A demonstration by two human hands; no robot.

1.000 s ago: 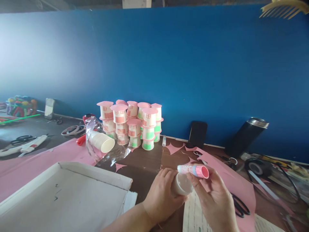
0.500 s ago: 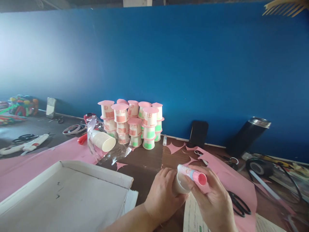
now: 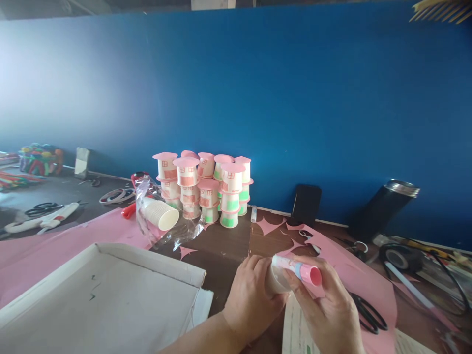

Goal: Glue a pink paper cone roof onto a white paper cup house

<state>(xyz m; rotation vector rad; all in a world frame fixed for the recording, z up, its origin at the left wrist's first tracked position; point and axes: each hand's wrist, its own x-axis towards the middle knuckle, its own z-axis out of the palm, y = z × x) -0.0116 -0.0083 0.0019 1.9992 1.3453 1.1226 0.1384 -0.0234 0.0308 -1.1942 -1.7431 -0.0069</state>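
Observation:
My left hand (image 3: 248, 295) is wrapped round a white paper cup (image 3: 276, 282), its mouth tilted toward me. A glue stick (image 3: 295, 268) with a pink base and a printed label is gripped in my right hand (image 3: 328, 305). Its white end lies against the cup's rim. Something pink, which looks like paper, shows under the glue stick by my right fingers. Beyond the hands stand stacked paper cups (image 3: 188, 176) with pink paper tops and drawn windows and doors, some with green bands.
A nested sleeve of paper cups (image 3: 165, 217) lies in torn plastic wrap. At left are a white box lid (image 3: 140, 305) and a glue gun (image 3: 51, 219). Right of my hands are pink paper (image 3: 379, 280), scissors (image 3: 368, 314), a phone (image 3: 306, 204) and a black flask (image 3: 383, 206).
The view has shifted slightly, so everything sits a little further right. Both hands keep their holds, and the glue stick remains at the cup's rim.

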